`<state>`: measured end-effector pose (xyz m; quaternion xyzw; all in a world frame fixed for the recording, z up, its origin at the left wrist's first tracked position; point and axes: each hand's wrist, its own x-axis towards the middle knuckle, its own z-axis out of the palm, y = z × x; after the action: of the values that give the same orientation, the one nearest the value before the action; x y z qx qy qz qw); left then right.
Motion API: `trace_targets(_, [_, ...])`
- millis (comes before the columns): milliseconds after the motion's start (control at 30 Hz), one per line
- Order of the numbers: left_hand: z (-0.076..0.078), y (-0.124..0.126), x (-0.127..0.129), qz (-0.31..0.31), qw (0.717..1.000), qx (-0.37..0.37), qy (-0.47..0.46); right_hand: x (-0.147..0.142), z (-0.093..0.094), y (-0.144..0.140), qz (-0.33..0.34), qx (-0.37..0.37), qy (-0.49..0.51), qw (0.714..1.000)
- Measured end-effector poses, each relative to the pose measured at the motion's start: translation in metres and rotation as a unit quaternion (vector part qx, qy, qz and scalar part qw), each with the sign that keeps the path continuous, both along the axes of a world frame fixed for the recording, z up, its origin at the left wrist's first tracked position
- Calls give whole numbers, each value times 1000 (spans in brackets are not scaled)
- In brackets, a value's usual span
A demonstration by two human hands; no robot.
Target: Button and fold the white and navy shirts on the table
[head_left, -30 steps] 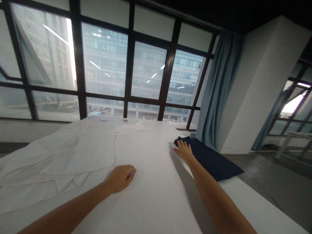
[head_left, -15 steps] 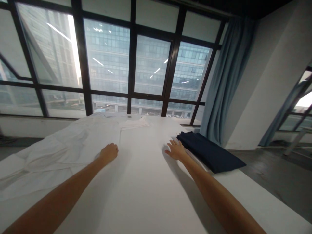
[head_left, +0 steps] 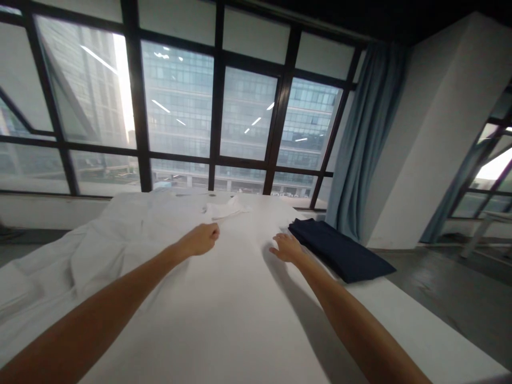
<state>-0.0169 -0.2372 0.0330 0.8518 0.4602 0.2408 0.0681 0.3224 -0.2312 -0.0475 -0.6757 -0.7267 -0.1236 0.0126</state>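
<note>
Right beneath both hands (head_left: 244, 244), white garment (head_left: 132, 240) outspread.

White table (head_left: 404, 325), long, runs toward the windows. White garment (head_left: 132, 240) spread across it. Folded dark navy cloth (head_left: 340, 250) at right edge.

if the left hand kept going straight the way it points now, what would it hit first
Probably the white collar piece just beyond the left hand, which is closed in a fist on the white garment; depth is hard to judge.
</note>
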Motion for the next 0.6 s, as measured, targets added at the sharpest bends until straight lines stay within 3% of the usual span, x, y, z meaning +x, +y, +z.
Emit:
trace_targets(100, [-21,5,5,8,995,-73,-61,-12,-3,7,11,-13,1,1000])
trace_targets(167, [-22,11,1,42,986,-85,-133,-26,-4,11,27,-17,7,999])
trace_targets(233, [-9,16,-7,42,970,-71,-227,-44,-3,17,48,-23,25,998])
trace_targets(333, [25,12,-27,-4,931,-26,-365,-81,1,32,82,-29,80,993])
trace_targets(433, [53,0,-49,-28,903,-13,-428,-124,4,59,105,-40,163,980])
trace_targets(500, [62,-9,-64,-29,899,-19,-437,-152,4,84,109,-48,217,969])
trace_targets(600, [62,-21,-82,-20,902,-29,-430,-183,1,127,112,-34,281,953])
